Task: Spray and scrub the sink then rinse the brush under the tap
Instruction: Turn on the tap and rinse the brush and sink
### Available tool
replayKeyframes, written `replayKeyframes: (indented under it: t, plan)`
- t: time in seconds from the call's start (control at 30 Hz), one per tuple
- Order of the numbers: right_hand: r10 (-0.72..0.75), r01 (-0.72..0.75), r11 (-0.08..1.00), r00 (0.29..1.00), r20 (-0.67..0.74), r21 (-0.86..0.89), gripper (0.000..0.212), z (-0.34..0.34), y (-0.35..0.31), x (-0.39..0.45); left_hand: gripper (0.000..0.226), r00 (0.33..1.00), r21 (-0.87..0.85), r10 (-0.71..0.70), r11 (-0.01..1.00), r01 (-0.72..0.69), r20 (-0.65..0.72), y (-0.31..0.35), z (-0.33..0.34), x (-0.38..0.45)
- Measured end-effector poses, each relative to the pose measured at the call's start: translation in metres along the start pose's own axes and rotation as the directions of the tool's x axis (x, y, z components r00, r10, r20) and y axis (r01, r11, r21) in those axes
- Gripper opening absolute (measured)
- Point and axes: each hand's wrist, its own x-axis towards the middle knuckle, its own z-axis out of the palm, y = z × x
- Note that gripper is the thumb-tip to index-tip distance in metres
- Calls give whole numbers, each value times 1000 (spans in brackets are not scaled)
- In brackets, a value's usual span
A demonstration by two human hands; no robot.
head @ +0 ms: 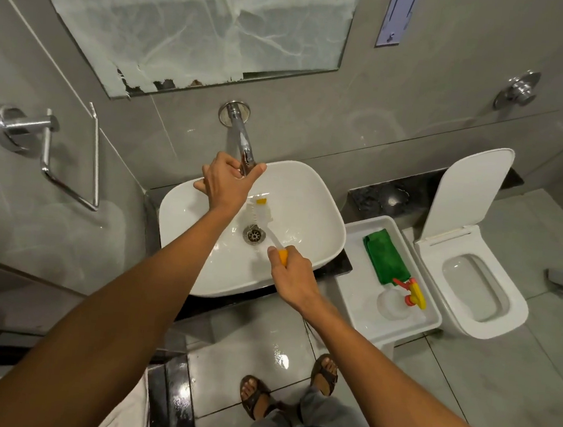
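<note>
A white basin sink (311, 212) sits on a dark counter, with a metal drain (254, 235) in its middle. A chrome tap (242, 140) reaches out from the wall above it. My left hand (226, 182) is wrapped around the end of the tap. My right hand (289, 276) grips the orange handle of a brush (262, 213), whose white bristled head with an orange tip lies inside the basin under the tap. A clear spray bottle (399, 298) with a red and yellow trigger lies in a white tray (362, 324) to the right.
A green cloth (386, 258) lies in the tray beside the spray bottle. A white toilet (472, 287) with its lid up stands at the right. A chrome towel holder (48, 153) sticks out of the left wall. The tiled floor near my sandalled feet looks wet.
</note>
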Motion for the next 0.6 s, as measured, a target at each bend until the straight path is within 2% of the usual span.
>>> replayKeyframes:
  t: [0.1, 0.2, 0.3, 0.47, 0.6]
  plan:
    - [4, -3, 999, 1000, -11, 45, 39, -12, 11, 0, 63, 1000, -31, -16, 999, 16, -1, -5, 2, -10]
    - [-5, 11, 993, 999, -48, 122, 40, -33, 26, 2, 65, 990, -7, -138, 990, 138, 1, -12, 7, -19]
    - [16, -3, 989, 996, -88, 147, 41, -61, 47, 8, 67, 972, 56, -223, 974, 219, 80, -19, 20, -32]
    - [96, -52, 976, 975, -202, 211, 46, -109, 91, 25, 64, 949, 131, -176, 981, 146, 262, -13, 59, -58]
    - [206, -136, 951, 949, -238, 278, 40, -144, 129, 37, 64, 929, 156, -55, 988, -3, 365, 2, 97, -81]
